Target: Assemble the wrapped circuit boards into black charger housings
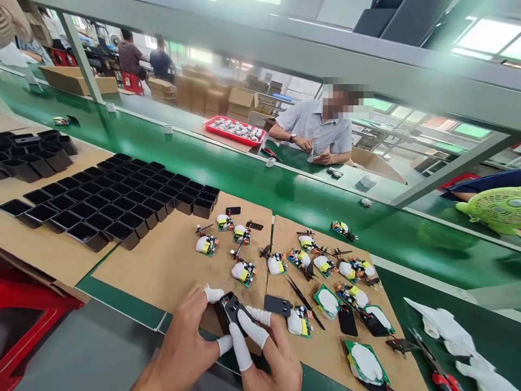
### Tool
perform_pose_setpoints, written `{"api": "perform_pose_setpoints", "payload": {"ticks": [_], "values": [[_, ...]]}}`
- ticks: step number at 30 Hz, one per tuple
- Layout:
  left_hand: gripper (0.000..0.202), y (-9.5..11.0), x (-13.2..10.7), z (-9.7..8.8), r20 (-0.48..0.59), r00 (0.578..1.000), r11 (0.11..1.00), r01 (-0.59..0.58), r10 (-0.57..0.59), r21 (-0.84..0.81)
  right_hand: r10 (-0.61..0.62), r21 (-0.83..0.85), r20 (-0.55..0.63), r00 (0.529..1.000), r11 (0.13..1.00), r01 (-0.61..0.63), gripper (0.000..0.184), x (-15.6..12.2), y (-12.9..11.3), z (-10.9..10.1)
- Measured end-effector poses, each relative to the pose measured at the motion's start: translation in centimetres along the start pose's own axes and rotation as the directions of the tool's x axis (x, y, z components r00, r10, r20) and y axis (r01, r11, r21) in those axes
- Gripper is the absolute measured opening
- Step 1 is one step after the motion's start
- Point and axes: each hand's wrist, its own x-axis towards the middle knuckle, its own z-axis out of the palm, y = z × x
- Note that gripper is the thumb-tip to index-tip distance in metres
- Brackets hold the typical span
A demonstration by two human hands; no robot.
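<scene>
A black plastic adapter case (233,309) with metal plug prongs on its top plate is held between both hands at the table's front edge. My left hand (185,336) grips its left side with thumb and finger in white finger cots. My right hand (268,347), also in white finger cots, presses fingers onto the top plate and the right side. Just right of the hands lie a loose black plug plate (278,305) and a circuit board (299,321) with white filler and yellow tape. Black tweezers (305,301) rest beside them.
Rows of open black cases (109,198) stand left. Several circuit boards (244,272) lie on cardboard. Red-handled pliers (437,364) and white cloth (448,331) are at right. Across the green conveyor (163,144), a co-worker (317,127) sits near a red tray (211,126).
</scene>
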Motion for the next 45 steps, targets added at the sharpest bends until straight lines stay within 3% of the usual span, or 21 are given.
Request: {"api": "perform_pose_setpoints", "payload": {"ticks": [5,12,16,20,23,27,30,33,41,45], "values": [[0.031,-0.9,-0.3,0.5,-0.032,0.997,0.993,-0.071,0.075,0.098,0.073,-0.069,-0.070,0.995,0.995,-0.078,0.026,-1.8,-0.7,2.0],[0.037,-1.8,-1.0,0.8,-0.055,0.988,0.970,-0.129,0.143,0.205,0.042,-0.089,-0.021,0.999,0.995,-0.044,0.027,-1.5,-0.8,1.8],[0.043,-2.1,-1.2,1.0,-0.061,0.989,0.971,-0.122,0.137,0.208,-0.061,-0.232,0.058,0.996,0.970,0.073,0.032,-1.4,-0.7,1.3],[0.043,-2.0,-1.0,1.1,-0.071,0.988,0.970,-0.119,0.137,0.214,-0.175,-0.336,0.214,0.961,0.911,0.240,0.036,-0.9,-0.4,0.1],[0.040,-1.1,-0.6,1.1,-0.093,0.987,0.977,-0.111,0.130,0.185,-0.229,-0.335,0.280,0.932,0.887,0.319,0.034,0.1,-0.2,-0.9],[0.047,0.4,0.2,1.2,-0.130,0.988,0.993,-0.072,0.084,0.088,-0.275,-0.307,0.224,0.935,0.891,0.335,0.034,1.5,-0.4,-1.2],[0.030,0.7,0.8,1.5,-0.133,0.991,0.997,0.028,-0.019,0.071,-0.296,-0.251,0.251,0.922,0.900,0.357,0.026,2.3,-0.7,-0.6],[0.026,0.2,1.1,1.9,-0.134,0.989,0.995,0.078,-0.069,0.064,-0.274,-0.240,0.269,0.923,0.910,0.340,0.025,2.6,-0.8,-0.2],[0.031,0.7,0.6,1.3,-0.160,0.987,1.000,0.028,-0.027,0.006,-0.351,-0.190,0.313,0.883,0.887,0.420,0.029,3.7,-1.2,-1.5],[0.038,1.2,0.5,0.7,-0.133,0.991,0.999,0.022,-0.027,-0.039,-0.329,-0.100,0.315,0.890,0.921,0.376,0.045,3.7,-1.3,-2.0]]}}
